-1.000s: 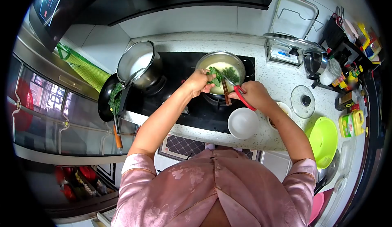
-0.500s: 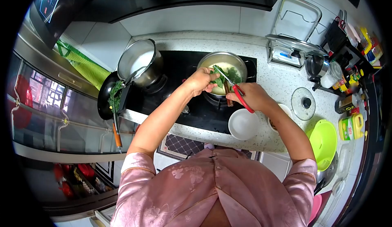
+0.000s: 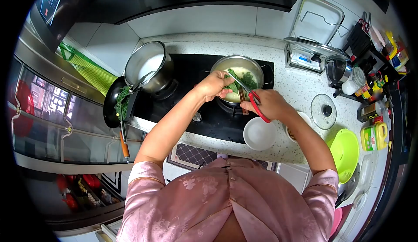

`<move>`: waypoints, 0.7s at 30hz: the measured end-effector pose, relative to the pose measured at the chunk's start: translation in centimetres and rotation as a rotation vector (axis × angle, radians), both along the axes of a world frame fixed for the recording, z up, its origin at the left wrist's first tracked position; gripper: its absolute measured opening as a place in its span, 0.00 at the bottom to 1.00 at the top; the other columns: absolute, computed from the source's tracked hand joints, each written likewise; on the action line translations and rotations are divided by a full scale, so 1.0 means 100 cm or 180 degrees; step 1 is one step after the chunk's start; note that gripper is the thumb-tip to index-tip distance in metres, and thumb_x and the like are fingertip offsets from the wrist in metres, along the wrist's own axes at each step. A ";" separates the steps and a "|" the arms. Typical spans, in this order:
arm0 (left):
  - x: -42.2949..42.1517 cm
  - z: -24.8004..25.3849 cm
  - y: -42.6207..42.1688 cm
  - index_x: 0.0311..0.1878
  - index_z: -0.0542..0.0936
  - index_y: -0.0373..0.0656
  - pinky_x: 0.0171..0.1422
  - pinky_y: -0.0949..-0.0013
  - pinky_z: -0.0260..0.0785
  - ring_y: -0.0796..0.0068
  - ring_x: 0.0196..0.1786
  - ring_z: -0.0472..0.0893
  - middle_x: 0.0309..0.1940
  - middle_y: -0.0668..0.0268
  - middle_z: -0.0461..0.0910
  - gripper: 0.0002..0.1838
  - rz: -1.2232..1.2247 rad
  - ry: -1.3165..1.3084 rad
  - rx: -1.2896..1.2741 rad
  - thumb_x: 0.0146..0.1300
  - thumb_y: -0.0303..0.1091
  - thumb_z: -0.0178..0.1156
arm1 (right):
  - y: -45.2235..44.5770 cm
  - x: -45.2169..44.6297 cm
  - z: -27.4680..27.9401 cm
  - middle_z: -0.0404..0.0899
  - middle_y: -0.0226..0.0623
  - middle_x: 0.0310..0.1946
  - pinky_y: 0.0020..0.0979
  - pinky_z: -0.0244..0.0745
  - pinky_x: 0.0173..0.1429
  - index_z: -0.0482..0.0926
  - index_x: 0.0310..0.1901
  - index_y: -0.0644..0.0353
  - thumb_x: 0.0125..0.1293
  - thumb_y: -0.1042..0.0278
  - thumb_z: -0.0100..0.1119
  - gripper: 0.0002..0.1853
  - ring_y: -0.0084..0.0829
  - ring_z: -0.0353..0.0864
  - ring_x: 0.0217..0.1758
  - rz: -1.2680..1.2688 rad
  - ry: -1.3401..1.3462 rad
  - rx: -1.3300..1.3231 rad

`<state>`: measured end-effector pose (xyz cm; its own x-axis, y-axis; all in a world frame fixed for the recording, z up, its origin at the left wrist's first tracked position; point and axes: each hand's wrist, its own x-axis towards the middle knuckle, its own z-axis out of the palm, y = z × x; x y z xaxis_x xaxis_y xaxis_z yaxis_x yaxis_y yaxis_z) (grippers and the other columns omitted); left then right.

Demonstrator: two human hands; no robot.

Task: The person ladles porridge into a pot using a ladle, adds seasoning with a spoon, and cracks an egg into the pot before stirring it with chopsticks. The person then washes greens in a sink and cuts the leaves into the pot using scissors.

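Note:
My left hand (image 3: 213, 86) is closed on a bunch of leafy greens (image 3: 231, 85) over a steel pot (image 3: 246, 59). In my right hand (image 3: 271, 104) are red-handled scissors (image 3: 257, 107), their blades reaching across the greens from the right. Brown chopsticks (image 3: 244, 104) also stick out by my right hand, beside the scissors; whether its fingers hold them I cannot tell. Pale liquid with cut greens (image 3: 248, 80) in it shows inside the pot. A white bowl (image 3: 260, 134) stands just below my right hand.
A taller pot (image 3: 148, 50) with white contents stands on the black cooktop (image 3: 191, 67). Left of it is a black wok (image 3: 111, 104) with greens and an orange-handled utensil (image 3: 124, 144). Rightward lie a glass lid (image 3: 320, 111), a green basin (image 3: 348, 155) and a partly hidden bowl (image 3: 305, 116).
Only slight motion shows: the scissor blades have shifted a little at the greens. Both hands stay at about the same place over the pot.

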<state>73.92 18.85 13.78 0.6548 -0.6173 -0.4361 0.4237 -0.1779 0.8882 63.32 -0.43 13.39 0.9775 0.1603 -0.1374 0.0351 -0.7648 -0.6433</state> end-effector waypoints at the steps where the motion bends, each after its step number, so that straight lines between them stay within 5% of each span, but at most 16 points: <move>1: 0.003 -0.004 0.000 0.42 0.71 0.34 0.17 0.81 0.60 0.82 0.20 0.70 0.22 0.67 0.70 0.09 -0.0015 -0.0013 0.0038 0.66 0.31 0.52 | 0.000 0.000 0.000 0.76 0.47 0.18 0.40 0.72 0.34 0.76 0.20 0.65 0.49 0.29 0.57 0.36 0.47 0.78 0.25 0.0001 0.0002 0.0003; 3: 0.005 -0.007 0.001 0.41 0.72 0.34 0.18 0.82 0.60 0.83 0.20 0.71 0.22 0.68 0.70 0.08 -0.0027 -0.0021 0.0076 0.66 0.30 0.52 | 0.000 -0.002 0.002 0.77 0.42 0.19 0.37 0.72 0.34 0.77 0.23 0.61 0.50 0.33 0.59 0.30 0.43 0.78 0.26 -0.0047 -0.0342 -0.0471; 9: -0.006 -0.002 -0.002 0.37 0.74 0.34 0.20 0.80 0.59 0.85 0.17 0.67 0.21 0.70 0.71 0.06 -0.0008 0.0130 -0.0077 0.65 0.28 0.52 | 0.000 -0.005 0.008 0.75 0.47 0.17 0.40 0.72 0.33 0.75 0.18 0.65 0.44 0.30 0.62 0.35 0.47 0.78 0.26 -0.0235 -0.0528 -0.0362; 12: -0.004 -0.020 0.000 0.39 0.73 0.33 0.19 0.79 0.58 0.86 0.17 0.65 0.22 0.70 0.71 0.07 -0.0317 -0.0666 0.0056 0.65 0.28 0.52 | -0.003 -0.006 0.003 0.75 0.46 0.17 0.40 0.71 0.32 0.76 0.20 0.62 0.43 0.31 0.62 0.33 0.48 0.77 0.25 -0.0167 -0.0659 -0.0071; 21: -0.003 -0.013 0.003 0.41 0.71 0.34 0.18 0.76 0.55 0.83 0.15 0.62 0.18 0.71 0.66 0.08 0.0087 -0.0308 0.0178 0.68 0.29 0.48 | -0.013 -0.008 0.009 0.75 0.44 0.18 0.38 0.70 0.32 0.76 0.27 0.64 0.50 0.37 0.62 0.30 0.43 0.77 0.24 -0.0065 -0.0154 -0.0077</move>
